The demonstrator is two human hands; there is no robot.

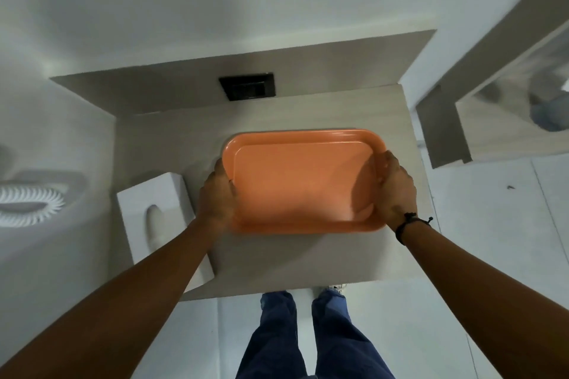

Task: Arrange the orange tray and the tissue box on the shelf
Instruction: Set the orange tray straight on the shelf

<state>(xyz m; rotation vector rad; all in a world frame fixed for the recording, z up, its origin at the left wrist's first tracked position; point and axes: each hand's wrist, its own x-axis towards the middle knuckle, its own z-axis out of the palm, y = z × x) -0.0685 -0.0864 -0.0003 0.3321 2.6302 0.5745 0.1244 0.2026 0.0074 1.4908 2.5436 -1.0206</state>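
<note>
Both hands clamped on the orange tray (303, 181): left hand (217, 197) wrapped round the nine o'clock short rim, right hand (395, 191) round the three o'clock rim, thumbs inside the lip. Tray resting flat, or nearly so, at the centre of the pale shelf (308, 258). White tissue box (160, 218) at nine o'clock of the tray, near it, partly hidden under the left forearm. Likely stiff, light, smooth plastic, possibly slippery; best gripped at opposite raised rims, kept level. Box probably light, crushable card; best taken by its long sides.
</note>
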